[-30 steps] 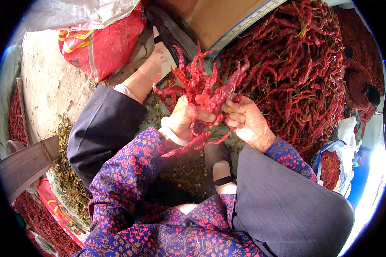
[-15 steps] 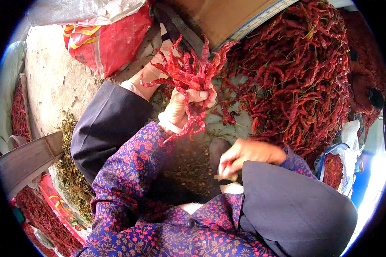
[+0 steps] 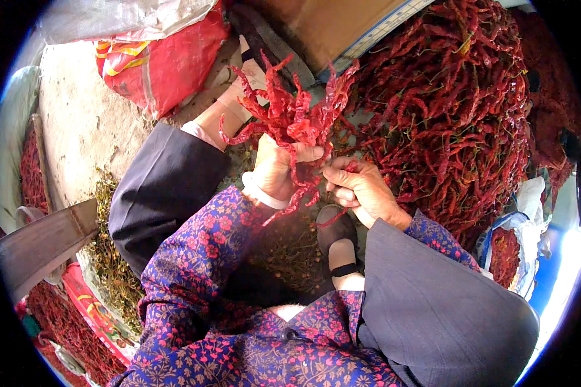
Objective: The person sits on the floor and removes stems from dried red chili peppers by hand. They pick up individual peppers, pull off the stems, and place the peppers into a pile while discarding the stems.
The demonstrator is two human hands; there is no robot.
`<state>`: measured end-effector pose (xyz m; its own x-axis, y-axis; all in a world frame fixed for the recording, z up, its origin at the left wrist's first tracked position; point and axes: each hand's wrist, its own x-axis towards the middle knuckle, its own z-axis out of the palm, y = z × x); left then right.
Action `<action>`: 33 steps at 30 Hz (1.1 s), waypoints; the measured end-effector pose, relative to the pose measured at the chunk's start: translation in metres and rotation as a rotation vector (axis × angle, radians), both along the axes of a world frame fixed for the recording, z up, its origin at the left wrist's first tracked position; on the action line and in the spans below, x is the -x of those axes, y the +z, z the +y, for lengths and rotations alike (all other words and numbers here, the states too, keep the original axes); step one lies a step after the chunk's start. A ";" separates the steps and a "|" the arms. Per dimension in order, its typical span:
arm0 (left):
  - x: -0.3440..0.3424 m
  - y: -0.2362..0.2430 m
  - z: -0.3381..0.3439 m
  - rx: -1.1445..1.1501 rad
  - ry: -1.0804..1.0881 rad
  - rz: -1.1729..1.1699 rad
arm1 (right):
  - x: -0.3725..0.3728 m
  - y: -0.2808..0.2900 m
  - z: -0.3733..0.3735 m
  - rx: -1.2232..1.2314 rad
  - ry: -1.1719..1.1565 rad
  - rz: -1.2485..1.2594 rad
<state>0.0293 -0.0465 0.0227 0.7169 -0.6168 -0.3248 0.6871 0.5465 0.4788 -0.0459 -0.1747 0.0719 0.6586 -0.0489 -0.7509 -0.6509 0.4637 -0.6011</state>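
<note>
- Well, biggest by far is the heap of dried red chillies (image 3: 445, 122), piled on the right beside a brown board (image 3: 348, 26). From where I stand it looks loose and springy, a tangle of light, curled pods; a scoop at its near edge should come away more easily than a tug at the middle, where the crooks seem likely to snag.
- Next comes the bunch of chillies (image 3: 294, 119), held up between the left shin (image 3: 216, 121) and the heap. The left hand (image 3: 277, 171) is closed around its lower part, tips fanning out above the fist and a few pods trailing below. It should weigh little, but those wrinkled, glossy skins may slide on one another, so a snug fist low down, without crushing, seems the right hold.
- Smaller again is the single chilli (image 3: 352, 166) in the right hand (image 3: 365, 193), near the bunch. Thumb and forefinger are pinched together, the other fingers curled in. Such a pod looks leathery, perhaps brittle, so I'd grip it near its thicker end.
- Smallest, a thin red tip (image 3: 332, 218) pokes out under that hand; whether it's the same pod, I can't tell. It would probably snap if bent.
</note>
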 end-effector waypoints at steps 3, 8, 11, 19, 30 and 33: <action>-0.003 -0.002 0.000 -0.080 0.077 -0.017 | 0.006 0.002 -0.009 -0.087 -0.089 -0.111; -0.018 -0.011 0.014 0.090 -0.100 -0.158 | 0.002 0.018 -0.026 0.261 -0.025 -0.322; -0.005 0.005 0.002 -0.063 -0.120 -0.084 | -0.004 0.016 -0.018 0.315 0.042 -0.429; 0.006 0.020 0.001 0.048 -0.196 -0.050 | -0.008 0.014 -0.010 0.356 0.040 -0.461; 0.014 0.023 -0.004 -0.005 -0.156 -0.036 | -0.006 0.006 -0.011 0.369 0.024 -0.375; 0.012 0.007 -0.004 -0.017 -0.187 0.019 | -0.008 0.006 -0.009 0.387 -0.008 -0.339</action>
<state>0.0172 -0.0506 0.0302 0.5839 -0.7333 -0.3483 0.7848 0.4002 0.4731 -0.0376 -0.1835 0.0783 0.8601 -0.2874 -0.4214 -0.3872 0.1700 -0.9062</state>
